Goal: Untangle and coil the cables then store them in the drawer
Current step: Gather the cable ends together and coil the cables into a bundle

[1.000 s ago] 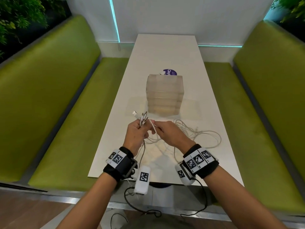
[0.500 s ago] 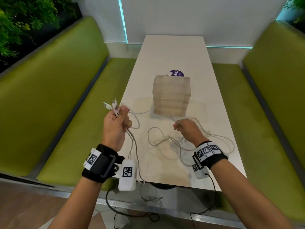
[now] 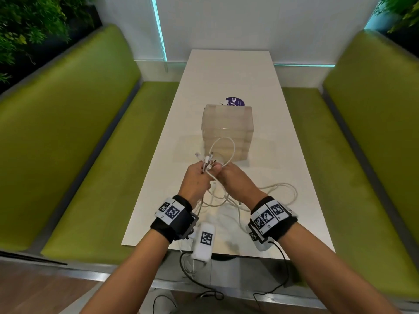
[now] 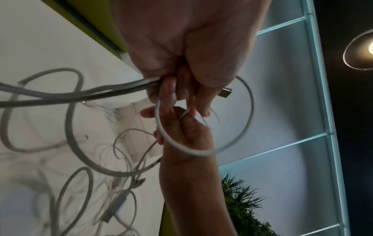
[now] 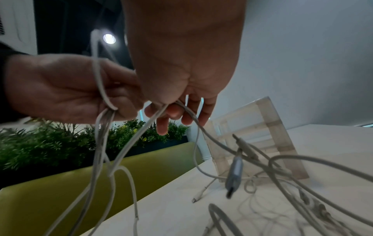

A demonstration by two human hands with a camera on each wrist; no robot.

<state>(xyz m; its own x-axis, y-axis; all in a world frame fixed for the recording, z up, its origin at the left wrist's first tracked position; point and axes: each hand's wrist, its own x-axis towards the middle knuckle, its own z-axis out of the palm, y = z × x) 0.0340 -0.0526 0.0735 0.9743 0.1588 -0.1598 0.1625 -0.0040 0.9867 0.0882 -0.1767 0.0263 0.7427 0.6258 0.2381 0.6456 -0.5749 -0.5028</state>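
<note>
My left hand (image 3: 205, 172) grips a bundle of white cable ends, and their plugs (image 3: 205, 160) stick up above the fist. Touching it, my right hand (image 3: 223, 175) pinches one white cable that arches into a loop (image 3: 226, 150) over both hands. In the left wrist view the left hand (image 4: 181, 89) clamps the strands, and the loop (image 4: 201, 153) rings the right hand (image 4: 181, 126). The rest of the tangled cables (image 3: 276, 196) trail from the hands onto the white table (image 3: 226, 71). A translucent drawer unit (image 3: 227, 125) stands just beyond, all drawers closed.
Green benches (image 3: 79, 132) run along both sides of the table. A purple round sticker (image 3: 235, 102) lies behind the drawer unit. Loose plugs (image 5: 234, 174) dangle above the tabletop by my right hand (image 5: 177, 111). Wrist-device leads hang past the near table edge (image 3: 226, 251).
My hands were apart, the left raised at the left and the right down at the tangle. They have come together in front of the drawer unit with a cable loop between them.
</note>
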